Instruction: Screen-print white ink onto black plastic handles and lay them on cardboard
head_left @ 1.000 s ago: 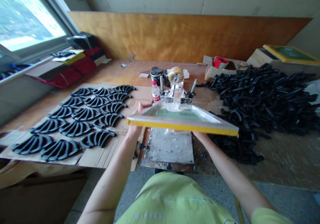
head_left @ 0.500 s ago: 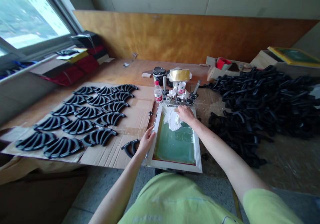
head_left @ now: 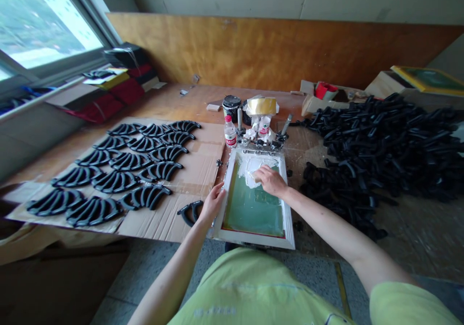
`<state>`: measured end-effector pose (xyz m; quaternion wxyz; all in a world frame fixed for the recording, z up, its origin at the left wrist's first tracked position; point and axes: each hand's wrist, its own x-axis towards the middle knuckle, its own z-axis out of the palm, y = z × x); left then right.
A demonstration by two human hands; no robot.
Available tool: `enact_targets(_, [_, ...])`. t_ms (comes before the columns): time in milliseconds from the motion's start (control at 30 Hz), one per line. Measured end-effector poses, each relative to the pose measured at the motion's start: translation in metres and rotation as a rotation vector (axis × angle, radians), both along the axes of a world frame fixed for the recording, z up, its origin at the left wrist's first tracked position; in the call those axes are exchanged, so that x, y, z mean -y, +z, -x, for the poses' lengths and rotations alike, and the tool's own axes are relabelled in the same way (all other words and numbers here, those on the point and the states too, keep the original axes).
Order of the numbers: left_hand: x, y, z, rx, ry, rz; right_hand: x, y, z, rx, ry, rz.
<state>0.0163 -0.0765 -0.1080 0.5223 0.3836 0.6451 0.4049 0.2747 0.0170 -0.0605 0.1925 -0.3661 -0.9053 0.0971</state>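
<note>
A screen-printing frame (head_left: 290,228) with a white rim and green mesh lies flat before me, hinged to a metal clamp (head_left: 258,146) at its far end. White ink (head_left: 247,164) is smeared over the upper mesh. My right hand (head_left: 271,181) is closed over the ink, around what looks like a small tan scraper (head_left: 257,175), mostly hidden by the fingers. On the frame's left edge, my left hand (head_left: 215,201) grips the rim. Close to that hand, a curved black handle-like part (head_left: 190,213) lies on the cardboard.
Rows of black curved parts (head_left: 116,182) cover the cardboard (head_left: 203,170) at left. A large heap of similar parts (head_left: 384,146) fills the right side. Behind the frame stand a red-capped bottle (head_left: 229,133), a black tub (head_left: 231,106) and a roll of tape (head_left: 261,106).
My right hand has moved toward me across the mesh, from the clamp end to the lower part of the white ink. My left hand stays on the frame's edge.
</note>
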Motion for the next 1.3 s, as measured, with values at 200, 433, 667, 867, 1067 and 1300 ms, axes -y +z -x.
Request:
enact_targets(200, [0.002, 0.023, -0.006, 0.088, 0.024, 0.042, 0.001, 0.0, -0.001, -0.093, 0.008, 0.055])
enact_targets(433, [-0.007, 0.092, 0.0, 0.075, 0.002, -0.027, -0.092, 0.043, -0.018, -0.127, -0.447, 0.148])
enact_targets(667, [-0.065, 0.156, -0.019, 0.272, 0.082, -0.378, -0.054, -0.005, -0.086, -0.132, -0.702, 0.331])
enact_targets(867, [-0.057, 0.107, -0.053, 0.389, 0.138, -0.118, 0.009, -0.034, -0.029, 0.057, -0.327, 0.206])
enact_targets(1067, [0.011, 0.037, -0.07, 0.441, -0.016, 0.286, 0.062, -0.01, 0.022, -0.054, -0.025, 0.031])
enact_targets(1300, [0.073, -0.017, 0.084, -0.203, 0.418, 0.396, 0.059, -0.041, -0.131, 0.252, -0.536, 0.01])
